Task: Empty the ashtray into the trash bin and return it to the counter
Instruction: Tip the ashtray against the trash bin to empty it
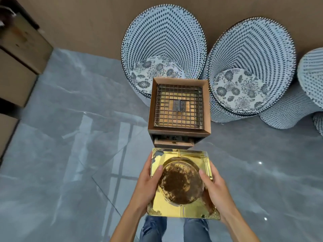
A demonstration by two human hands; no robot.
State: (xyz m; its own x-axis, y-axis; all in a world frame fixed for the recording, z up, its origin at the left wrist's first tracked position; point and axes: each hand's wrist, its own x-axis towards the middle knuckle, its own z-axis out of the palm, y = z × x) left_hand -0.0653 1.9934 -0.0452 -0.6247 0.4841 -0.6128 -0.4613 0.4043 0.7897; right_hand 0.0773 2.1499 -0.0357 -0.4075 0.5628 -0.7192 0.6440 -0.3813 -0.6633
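Hands (181,185) cover ashtray (181,209) sides; right chair (312,74) cut off

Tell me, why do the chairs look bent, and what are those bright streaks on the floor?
Head view: the wide lens bows the chairs near the edges; the glossy floor mirrors window light and small lamp spots; the gold ashtray also glints.

The ashtray (181,182) looks like glossy, mirror-bright gold metal, its round bowl crusted matt and dark. The trash bin (179,109) has brown wood-look walls and a dull metal wire grid. The floor (70,154) is polished grey stone-look tile; the chairs (164,49) are woven, with printed cloth cushions.
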